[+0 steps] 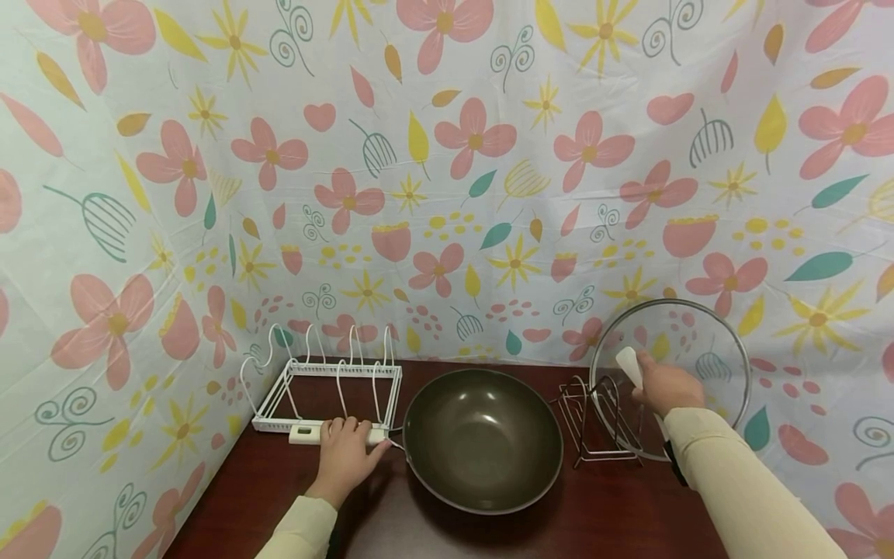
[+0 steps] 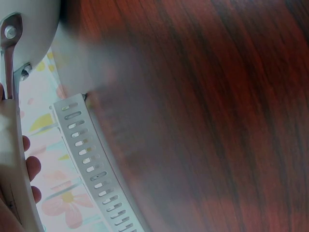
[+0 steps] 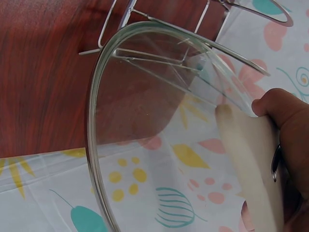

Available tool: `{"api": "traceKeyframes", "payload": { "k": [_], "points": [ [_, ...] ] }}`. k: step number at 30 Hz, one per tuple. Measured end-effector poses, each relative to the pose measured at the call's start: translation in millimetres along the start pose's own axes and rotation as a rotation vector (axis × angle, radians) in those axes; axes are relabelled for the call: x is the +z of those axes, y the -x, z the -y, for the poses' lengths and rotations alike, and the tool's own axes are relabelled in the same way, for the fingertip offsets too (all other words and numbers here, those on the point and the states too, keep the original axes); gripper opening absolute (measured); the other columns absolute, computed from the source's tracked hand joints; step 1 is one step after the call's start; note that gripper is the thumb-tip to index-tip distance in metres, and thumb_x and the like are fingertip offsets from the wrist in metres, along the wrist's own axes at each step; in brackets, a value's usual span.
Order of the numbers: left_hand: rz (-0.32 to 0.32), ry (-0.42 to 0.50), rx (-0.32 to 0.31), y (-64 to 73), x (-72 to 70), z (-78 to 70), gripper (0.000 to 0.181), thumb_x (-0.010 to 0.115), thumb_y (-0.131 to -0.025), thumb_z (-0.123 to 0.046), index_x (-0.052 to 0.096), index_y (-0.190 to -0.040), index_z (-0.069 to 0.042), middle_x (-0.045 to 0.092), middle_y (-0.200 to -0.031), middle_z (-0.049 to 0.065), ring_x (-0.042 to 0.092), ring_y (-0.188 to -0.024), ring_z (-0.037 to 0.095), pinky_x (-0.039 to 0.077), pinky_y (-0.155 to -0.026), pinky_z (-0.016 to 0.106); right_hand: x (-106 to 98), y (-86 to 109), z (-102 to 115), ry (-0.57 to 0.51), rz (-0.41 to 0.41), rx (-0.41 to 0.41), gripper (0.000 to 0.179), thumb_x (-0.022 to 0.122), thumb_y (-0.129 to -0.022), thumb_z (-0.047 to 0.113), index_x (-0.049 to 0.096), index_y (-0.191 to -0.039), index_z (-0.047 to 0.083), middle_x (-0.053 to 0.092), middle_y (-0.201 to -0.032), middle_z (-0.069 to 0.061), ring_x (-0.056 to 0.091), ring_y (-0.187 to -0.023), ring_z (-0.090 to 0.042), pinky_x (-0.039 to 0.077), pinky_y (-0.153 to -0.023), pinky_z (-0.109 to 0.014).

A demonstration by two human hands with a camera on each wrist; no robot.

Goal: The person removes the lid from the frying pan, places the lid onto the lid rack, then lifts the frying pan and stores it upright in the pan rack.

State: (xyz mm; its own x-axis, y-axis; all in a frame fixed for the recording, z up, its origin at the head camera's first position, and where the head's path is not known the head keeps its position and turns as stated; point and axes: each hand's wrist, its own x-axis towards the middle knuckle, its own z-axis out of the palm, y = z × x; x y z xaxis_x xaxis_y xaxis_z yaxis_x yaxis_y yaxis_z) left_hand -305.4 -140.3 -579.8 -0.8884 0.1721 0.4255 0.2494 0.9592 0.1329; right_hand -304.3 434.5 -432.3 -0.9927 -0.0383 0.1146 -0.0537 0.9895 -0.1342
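A dark wok point(image 1: 484, 442), its inside facing up, is at the middle of the table. My left hand point(image 1: 347, 458) grips its cream handle point(image 1: 305, 435) on the left; the left wrist view shows fingertips past the far side of the handle point(image 2: 12, 159) and the metal bracket at the wok wall point(image 2: 34, 24). At the right, my right hand point(image 1: 667, 386) holds a round glass lid point(image 1: 719, 357) upright by its cream grip point(image 1: 629, 365). The lid's left edge overlaps a small wire rack point(image 1: 606, 455); in the right wrist view the rack's wires show through the glass point(image 3: 140, 106).
A white rack point(image 1: 363, 371) with curved wire dividers stands behind my left hand, at the table's left. Dark red wood makes up the tabletop point(image 1: 377, 520). Flower-print cloth point(image 1: 489, 233) hangs close behind the table and along its left side.
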Motion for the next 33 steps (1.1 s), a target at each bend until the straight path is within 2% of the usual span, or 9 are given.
{"api": "traceKeyframes", "payload": {
  "k": [7, 12, 17, 20, 23, 26, 28, 33],
  "points": [
    [-0.001, -0.004, 0.006, -0.6, 1.1, -0.3, 0.053, 0.067, -0.087, -0.063, 0.069, -0.101, -0.012, 0.059, -0.094, 0.008, 0.051, -0.1, 0.034, 0.029, -0.102, 0.06, -2, 1.9, 2, -0.011, 0.01, 0.009, 0.083, 0.077, -0.086, 0.02, 0.031, -0.149, -0.005, 0.065, -0.079, -0.022, 0.059, -0.061, -0.031, 0.048, -0.05, -0.047],
    [-0.011, -0.005, 0.013, -0.6, 0.5, -0.4, 0.053, 0.067, -0.087, -0.063, 0.069, -0.101, -0.012, 0.059, -0.094, 0.007, 0.051, -0.099, 0.034, 0.03, -0.101, 0.059, -6, 3.1, 5, -0.008, 0.038, 0.022, 0.085, 0.079, -0.084, 0.019, 0.028, -0.147, -0.004, 0.065, -0.076, -0.021, 0.062, -0.064, -0.036, 0.049, -0.051, -0.05],
    [-0.025, 0.016, 0.03, 1.1, -0.2, -1.0, 0.052, 0.07, -0.087, -0.06, 0.07, -0.102, -0.01, 0.059, -0.095, 0.009, 0.052, -0.098, 0.034, 0.031, -0.101, 0.058, -7, 2.5, 6, 0.013, 0.056, 0.027, 0.087, 0.08, -0.083, 0.02, 0.027, -0.147, -0.006, 0.066, -0.082, -0.026, 0.063, -0.067, -0.038, 0.049, -0.051, -0.05],
    [-0.036, 0.019, 0.04, 1.9, 0.3, -0.8, 0.051, 0.07, -0.087, -0.059, 0.07, -0.103, -0.01, 0.059, -0.095, 0.009, 0.052, -0.097, 0.034, 0.032, -0.101, 0.058, -8, 1.4, 6, 0.025, 0.052, 0.023, 0.085, 0.08, -0.083, 0.02, 0.029, -0.146, -0.007, 0.066, -0.088, -0.029, 0.063, -0.066, -0.036, 0.049, -0.051, -0.05],
    [-0.042, 0.015, 0.043, 2.5, 0.8, -0.1, 0.05, 0.071, -0.087, -0.058, 0.07, -0.103, -0.011, 0.059, -0.095, 0.009, 0.052, -0.097, 0.033, 0.032, -0.101, 0.057, -9, 0.8, 7, 0.027, 0.036, 0.021, 0.075, 0.079, -0.083, 0.021, 0.037, -0.138, -0.008, 0.064, -0.086, -0.025, 0.061, -0.063, -0.033, 0.048, -0.049, -0.049],
    [-0.053, 0.016, 0.049, 2.9, 0.1, 0.2, 0.049, 0.072, -0.087, -0.057, 0.07, -0.103, -0.011, 0.059, -0.094, 0.009, 0.052, -0.096, 0.033, 0.032, -0.1, 0.057, -9, 0.6, 11, 0.025, -0.01, 0.025, 0.064, 0.077, -0.084, 0.023, 0.043, -0.129, -0.007, 0.06, -0.083, -0.022, 0.058, -0.062, -0.033, 0.046, -0.046, -0.049],
    [-0.059, 0.017, 0.054, 2.8, -1.0, 0.3, 0.049, 0.072, -0.087, -0.056, 0.07, -0.102, -0.01, 0.059, -0.094, 0.009, 0.052, -0.096, 0.034, 0.032, -0.1, 0.057, -9, 0.0, 14, 0.044, -0.068, 0.017, 0.062, 0.077, -0.084, 0.024, 0.045, -0.128, -0.006, 0.058, -0.087, -0.025, 0.058, -0.066, -0.038, 0.047, -0.047, -0.052],
    [-0.074, 0.021, 0.06, 2.8, -3.0, 2.7, 0.047, 0.074, -0.086, -0.053, 0.07, -0.105, -0.01, 0.06, -0.094, 0.009, 0.053, -0.097, 0.035, 0.032, -0.099, 0.057, -6, -1.6, 32, 0.172, -0.276, -0.091, 0.058, 0.076, -0.083, 0.023, 0.051, -0.125, -0.008, 0.054, -0.106, -0.034, 0.058, -0.085, -0.051, 0.048, -0.066, -0.064]
  ]
}}
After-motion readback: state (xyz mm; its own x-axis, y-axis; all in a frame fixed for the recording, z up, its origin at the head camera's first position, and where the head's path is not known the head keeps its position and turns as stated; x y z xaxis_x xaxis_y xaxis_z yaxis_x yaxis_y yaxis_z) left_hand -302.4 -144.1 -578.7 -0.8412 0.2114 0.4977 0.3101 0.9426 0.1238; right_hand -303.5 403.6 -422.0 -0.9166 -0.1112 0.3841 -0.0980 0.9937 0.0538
